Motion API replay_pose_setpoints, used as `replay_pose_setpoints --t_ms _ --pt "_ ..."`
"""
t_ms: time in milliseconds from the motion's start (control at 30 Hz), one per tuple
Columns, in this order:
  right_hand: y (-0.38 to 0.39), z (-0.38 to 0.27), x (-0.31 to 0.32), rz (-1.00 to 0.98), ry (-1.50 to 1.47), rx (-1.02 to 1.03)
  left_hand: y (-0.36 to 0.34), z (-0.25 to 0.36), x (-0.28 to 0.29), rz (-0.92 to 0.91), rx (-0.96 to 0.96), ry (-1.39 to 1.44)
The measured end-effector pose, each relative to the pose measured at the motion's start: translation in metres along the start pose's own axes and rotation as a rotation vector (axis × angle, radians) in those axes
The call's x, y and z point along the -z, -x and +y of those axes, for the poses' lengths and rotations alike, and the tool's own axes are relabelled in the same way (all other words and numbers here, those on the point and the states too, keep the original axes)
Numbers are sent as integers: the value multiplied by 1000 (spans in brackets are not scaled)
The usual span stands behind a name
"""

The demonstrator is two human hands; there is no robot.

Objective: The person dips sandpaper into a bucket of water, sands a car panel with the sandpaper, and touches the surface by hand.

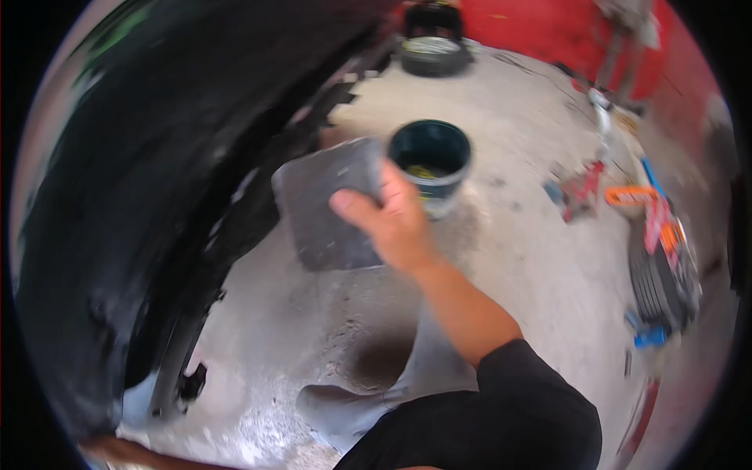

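A flat, dark grey, roughly square sheet (325,215) with rounded corners, like a sheet of sandpaper, is held up in front of me. My right hand (395,219) is closed on its right edge, the thumb lying across the face towards me. Just behind that hand stands a dark green bucket (429,145) with something yellowish inside. At the lower left edge, my left hand (102,448) is by the bottom of the large black panel (102,235), and its fingers are hidden.
The black panel, seemingly a vehicle side, fills the left. Pale concrete floor (533,258) spreads below. A dark round object (435,56) sits at the far red wall (525,27). On the right are a tyre (654,286), an orange tool (630,196) and red rags (583,188).
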State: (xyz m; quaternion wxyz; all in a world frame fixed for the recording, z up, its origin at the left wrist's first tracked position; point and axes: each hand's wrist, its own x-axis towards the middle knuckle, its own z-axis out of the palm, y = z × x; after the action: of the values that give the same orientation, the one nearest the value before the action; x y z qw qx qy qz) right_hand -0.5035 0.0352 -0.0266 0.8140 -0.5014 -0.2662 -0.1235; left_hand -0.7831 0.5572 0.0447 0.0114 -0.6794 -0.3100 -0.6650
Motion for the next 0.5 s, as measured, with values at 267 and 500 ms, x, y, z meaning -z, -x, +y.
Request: replay_pose_setpoints --t_ms 267,500 --pt "-30 -16 -47 -60 -39 85 33 120 6 190 119 189" --pt "-19 -3 -93 -122 103 144 31 115 8 225 137 199"
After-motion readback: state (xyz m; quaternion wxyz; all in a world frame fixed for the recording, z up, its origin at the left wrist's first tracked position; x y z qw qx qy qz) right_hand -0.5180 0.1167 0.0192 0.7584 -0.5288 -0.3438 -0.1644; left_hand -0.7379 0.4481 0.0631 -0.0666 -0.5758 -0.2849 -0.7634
